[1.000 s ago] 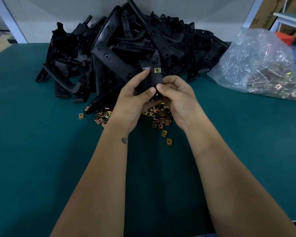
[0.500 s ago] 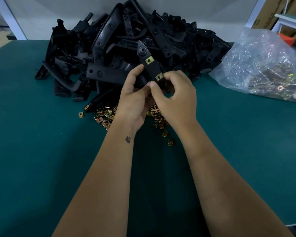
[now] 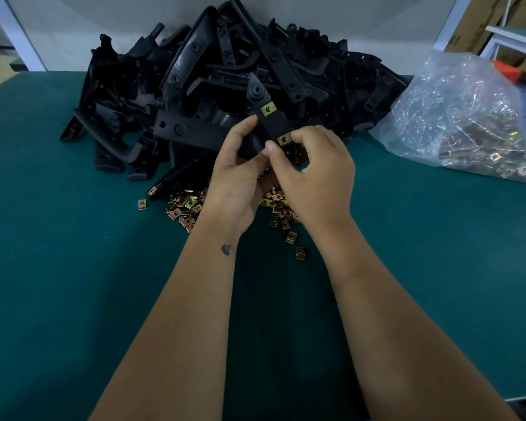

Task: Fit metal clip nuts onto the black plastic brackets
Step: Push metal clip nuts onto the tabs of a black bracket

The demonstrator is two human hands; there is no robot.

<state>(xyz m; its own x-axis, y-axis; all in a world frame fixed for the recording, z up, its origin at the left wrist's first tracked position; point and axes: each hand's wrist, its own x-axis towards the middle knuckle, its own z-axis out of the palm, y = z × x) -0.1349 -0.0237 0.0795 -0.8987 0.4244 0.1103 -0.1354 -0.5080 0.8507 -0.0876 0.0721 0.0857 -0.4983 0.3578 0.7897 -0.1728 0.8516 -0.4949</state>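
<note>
Just in front of the bracket pile (image 3: 225, 86), the left hand (image 3: 240, 174) grips a black bracket (image 3: 268, 123) from below. The right hand (image 3: 313, 174) pinches a clip nut (image 3: 284, 139) onto its near end; another nut (image 3: 268, 109) sits farther up.

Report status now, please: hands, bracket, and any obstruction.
Left hand grips the bracket. Right hand pinches lower clip nut on it; upper clip nut seated. No obstruction seen.
</note>
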